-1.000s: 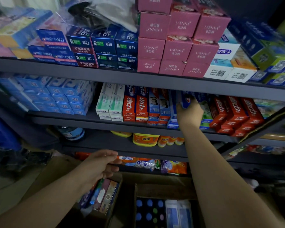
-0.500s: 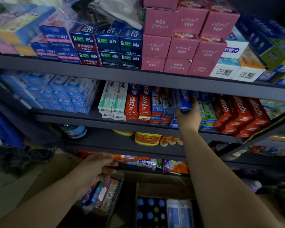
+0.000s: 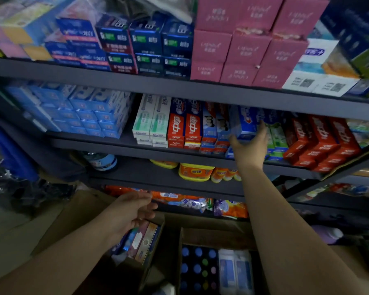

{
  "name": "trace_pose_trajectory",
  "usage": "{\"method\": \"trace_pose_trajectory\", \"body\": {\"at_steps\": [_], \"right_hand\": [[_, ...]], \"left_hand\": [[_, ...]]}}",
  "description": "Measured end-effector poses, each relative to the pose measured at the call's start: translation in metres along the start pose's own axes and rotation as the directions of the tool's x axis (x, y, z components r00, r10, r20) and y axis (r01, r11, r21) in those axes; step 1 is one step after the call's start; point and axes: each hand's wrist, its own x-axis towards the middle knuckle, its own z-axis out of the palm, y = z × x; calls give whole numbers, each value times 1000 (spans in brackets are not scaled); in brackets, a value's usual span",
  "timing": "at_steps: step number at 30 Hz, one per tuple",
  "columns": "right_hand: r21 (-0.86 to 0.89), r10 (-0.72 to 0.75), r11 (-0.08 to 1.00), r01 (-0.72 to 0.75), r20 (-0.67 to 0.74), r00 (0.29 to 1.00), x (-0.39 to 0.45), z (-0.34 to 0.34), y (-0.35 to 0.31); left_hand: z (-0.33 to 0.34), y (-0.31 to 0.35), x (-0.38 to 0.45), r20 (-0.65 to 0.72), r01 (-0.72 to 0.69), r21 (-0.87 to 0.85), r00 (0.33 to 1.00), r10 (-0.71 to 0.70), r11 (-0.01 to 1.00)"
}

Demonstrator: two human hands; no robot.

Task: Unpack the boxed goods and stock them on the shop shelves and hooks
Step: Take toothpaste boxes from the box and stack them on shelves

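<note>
My right hand (image 3: 250, 148) reaches up to the middle shelf (image 3: 107, 143) and holds the near end of a blue toothpaste box (image 3: 245, 122) between thumb and fingers. The box stands upright in the row, between cartoon-printed boxes (image 3: 216, 128) and green boxes (image 3: 277, 137). My left hand (image 3: 130, 209) hovers low with relaxed fingers and holds nothing. It is just above an open cardboard carton (image 3: 158, 237) with several flat boxed goods (image 3: 141, 241) standing in it.
A second open carton (image 3: 180, 252) below holds dark bottles with coloured caps and white bottles. Pink boxes (image 3: 247, 50) and dark blue boxes (image 3: 145, 43) fill the top shelf. Red toothpaste boxes (image 3: 320, 141) stand to the right. Orange tubs (image 3: 195, 172) and sachets sit on lower shelves.
My right hand has pushed the blue toothpaste box deeper into the middle-shelf row and spread its fingers wider. My left hand stays over the carton, barely moved.
</note>
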Motion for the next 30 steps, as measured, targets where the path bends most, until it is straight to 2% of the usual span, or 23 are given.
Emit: {"method": "trace_pose_trajectory", "body": {"at_steps": [3, 5, 7, 9, 12, 15, 20, 26, 30], "right_hand": [[-29, -63, 998, 60, -144, 988, -30, 1, 10], [-17, -98, 995, 96, -177, 979, -69, 7, 21], [48, -96, 994, 99, -64, 993, -116, 17, 35], [69, 23, 997, -35, 168, 985, -161, 32, 51], [-49, 225, 972, -230, 476, 850, -217, 60, 75], [-165, 321, 946, -280, 607, 727, -254, 91, 88], [-328, 458, 889, -320, 628, 629, -300, 156, 115], [-479, 592, 806, -349, 640, 490, -345, 259, 179], [-538, 647, 762, -360, 635, 422, -371, 321, 230]], "left_hand": [[-10, -9, 8, -10, -7, 15, 1000, 7, 1000], [-23, -21, 16, -27, -8, 40, 1000, 9, 999], [-37, -36, 25, -66, 18, 58, 998, -15, 998], [-55, -55, 35, -132, 88, 38, 988, -82, 995], [-88, -88, 45, -219, 123, -13, 968, -123, 992], [-128, -119, 56, -257, 157, 18, 955, -148, 987], [-191, -173, 93, -262, 247, 67, 939, -222, 967], [-250, -244, 165, -213, 270, 124, 947, -240, 955], [-269, -292, 222, -166, 278, 135, 953, -255, 951]]}}
